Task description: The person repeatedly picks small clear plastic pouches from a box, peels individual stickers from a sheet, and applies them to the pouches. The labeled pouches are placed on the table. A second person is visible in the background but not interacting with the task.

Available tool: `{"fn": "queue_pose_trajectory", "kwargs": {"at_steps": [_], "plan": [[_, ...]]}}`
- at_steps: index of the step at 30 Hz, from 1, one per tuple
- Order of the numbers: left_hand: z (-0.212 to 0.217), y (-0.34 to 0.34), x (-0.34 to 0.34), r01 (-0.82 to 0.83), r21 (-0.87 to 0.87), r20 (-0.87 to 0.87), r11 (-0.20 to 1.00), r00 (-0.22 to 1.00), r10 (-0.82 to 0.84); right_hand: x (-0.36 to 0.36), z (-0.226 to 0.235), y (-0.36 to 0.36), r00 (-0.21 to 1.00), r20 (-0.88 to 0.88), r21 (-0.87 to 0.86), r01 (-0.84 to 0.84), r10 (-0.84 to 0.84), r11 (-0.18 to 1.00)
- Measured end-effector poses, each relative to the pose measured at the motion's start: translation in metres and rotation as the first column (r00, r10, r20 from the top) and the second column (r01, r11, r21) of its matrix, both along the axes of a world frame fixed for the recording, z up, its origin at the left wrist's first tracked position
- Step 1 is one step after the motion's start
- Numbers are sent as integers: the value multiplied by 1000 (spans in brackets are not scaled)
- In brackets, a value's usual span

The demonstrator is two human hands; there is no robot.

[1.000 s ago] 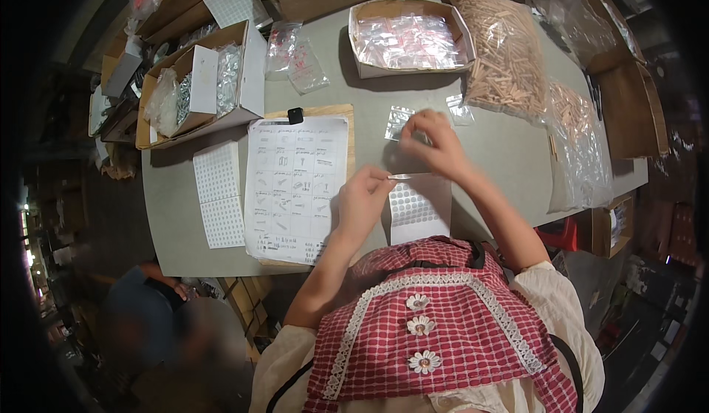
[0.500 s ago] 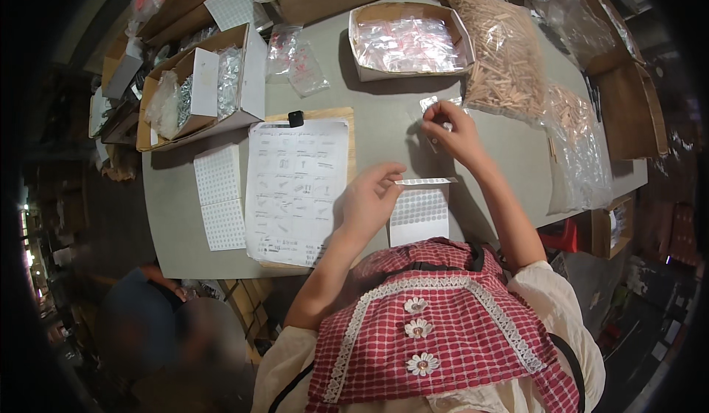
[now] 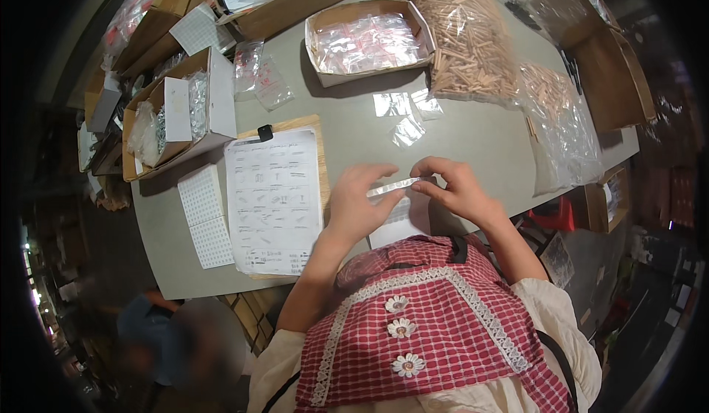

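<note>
A white sheet of small round stickers point(image 3: 402, 225) stands between my hands near the table's front edge, its top strip bent over. My left hand point(image 3: 358, 205) grips the sheet's left side, thumb at the front and fingers behind. At the strip's right end, my right hand point(image 3: 459, 188) has its thumb and forefinger closed in at the edge. Whether a loose sticker is between those fingertips is too small to tell. Beyond the hands, small clear plastic bags lie flat: one at the left point(image 3: 391, 104), one at the right point(image 3: 427, 104) and one nearer point(image 3: 408, 131).
A clipboard with a printed sheet point(image 3: 269, 199) lies at the left, beside more sticker sheets point(image 3: 201, 217). Behind are a carton of clear bags point(image 3: 369, 77), a big bag of wooden dowels point(image 3: 473, 40) and a smaller dowel bag point(image 3: 557, 132). A divided hardware box point(image 3: 220, 95) stands far left.
My right hand has come back from the small bags to the sticker sheet. Three small bags now show where it was. My left hand still holds the sheet. The view has shifted slightly.
</note>
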State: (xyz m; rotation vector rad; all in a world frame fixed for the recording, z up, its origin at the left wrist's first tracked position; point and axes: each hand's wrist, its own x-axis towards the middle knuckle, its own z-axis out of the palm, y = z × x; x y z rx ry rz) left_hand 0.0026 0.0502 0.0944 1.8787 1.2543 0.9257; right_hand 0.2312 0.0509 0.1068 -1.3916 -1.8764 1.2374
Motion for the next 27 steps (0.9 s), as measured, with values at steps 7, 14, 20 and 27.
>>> {"fn": "queue_pose_trajectory", "kwargs": {"at_steps": [7,14,20,27], "plan": [[-10,-2,11,20,-299,144,954,989,24,-2,2,-1,998,31,244,-65,60,968],[-21,-3,7,18,-405,234,914,969,85,-5,-1,5,988,102,456,-153,119,877],[-44,-2,6,-111,-471,128,875,973,192,16,-34,52,983,-89,387,185,-163,903],[-56,3,2,-148,-464,20,874,984,177,45,-70,122,957,165,132,219,-240,967]]}}
